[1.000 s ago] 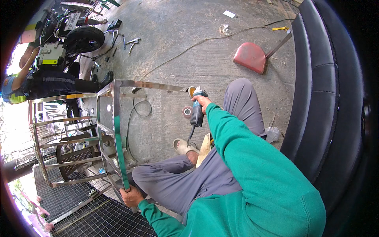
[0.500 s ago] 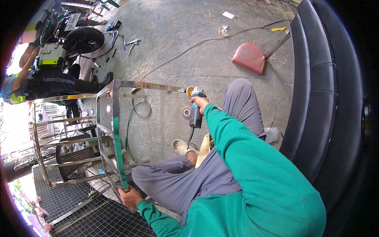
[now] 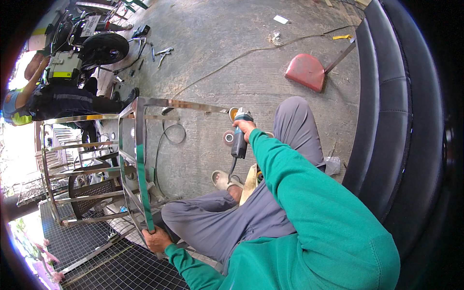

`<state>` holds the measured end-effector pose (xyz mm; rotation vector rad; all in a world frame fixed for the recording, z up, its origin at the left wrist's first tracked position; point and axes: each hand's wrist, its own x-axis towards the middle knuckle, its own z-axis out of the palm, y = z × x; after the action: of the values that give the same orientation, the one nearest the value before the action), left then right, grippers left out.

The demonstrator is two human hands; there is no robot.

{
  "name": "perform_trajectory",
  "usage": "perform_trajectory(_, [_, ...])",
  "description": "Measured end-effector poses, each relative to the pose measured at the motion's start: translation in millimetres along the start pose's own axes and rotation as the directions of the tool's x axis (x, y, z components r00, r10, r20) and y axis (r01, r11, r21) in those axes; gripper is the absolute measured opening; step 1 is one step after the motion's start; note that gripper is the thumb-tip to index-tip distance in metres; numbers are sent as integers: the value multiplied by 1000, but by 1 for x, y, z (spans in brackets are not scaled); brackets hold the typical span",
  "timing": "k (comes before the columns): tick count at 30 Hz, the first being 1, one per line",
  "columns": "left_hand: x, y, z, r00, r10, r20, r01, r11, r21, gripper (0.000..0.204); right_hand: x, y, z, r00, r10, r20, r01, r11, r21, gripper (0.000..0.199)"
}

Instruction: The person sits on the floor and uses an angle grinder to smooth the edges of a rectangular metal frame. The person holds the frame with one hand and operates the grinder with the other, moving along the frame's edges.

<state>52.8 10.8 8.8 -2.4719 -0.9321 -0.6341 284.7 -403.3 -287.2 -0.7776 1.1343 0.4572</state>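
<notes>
My right hand (image 3: pixel 245 128) is closed around the body of a teal and black angle grinder (image 3: pixel 239 140). Its yellowish disc (image 3: pixel 233 113) is at the end of a shiny metal bar, close against it or touching; I cannot tell which. That bar belongs to a polished metal frame (image 3: pixel 139 159) of square tubing standing at my left. My left hand (image 3: pixel 157 239) grips the frame's near lower corner. The grinder's cord (image 3: pixel 232 166) runs down past my sandalled foot. Beside the grinder, a round disc or roll (image 3: pixel 228 137) with a pale centre lies on the floor.
A black padded bench (image 3: pixel 386 111) lines the right side. On the concrete lie a red pad on a metal bar (image 3: pixel 305 72), a long cable (image 3: pixel 217 67) and pliers (image 3: pixel 165 54). At the far left a person (image 3: pixel 58 100) is beside a motorcycle (image 3: pixel 99 48). Black grating (image 3: pixel 116 268) lies lower left.
The near end of the frame and my left hand have shifted slightly left. My right hand and the grinder have barely moved, and both grips are unchanged.
</notes>
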Motion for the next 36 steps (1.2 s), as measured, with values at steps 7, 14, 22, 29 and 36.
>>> perform_trajectory(7, [11, -4, 0, 1000, -4, 25, 5, 999, -32, 28, -8, 7, 5, 998, -14, -59, 18, 998, 65, 64])
perform_trajectory(14, [20, -8, 4, 999, -12, 46, 10, 999, 35, 30, 11, 13, 8, 972, -175, -158, 149, 975, -164, 54])
perform_trajectory(22, [29, -17, 13, 998, -25, 61, 23, 999, 26, 31, -2, 11, 0, 965, -144, -217, 84, 961, -264, 62])
perform_trajectory(29, [33, -16, 6, 995, -34, 91, 33, 999, 12, 31, -5, 10, 0, 961, -129, -246, 78, 975, -208, 58])
perform_trajectory(36, [46, -18, 6, 994, -30, 104, 30, 1000, 1, 29, -6, -5, -3, 958, -218, -188, 186, 967, -173, 50])
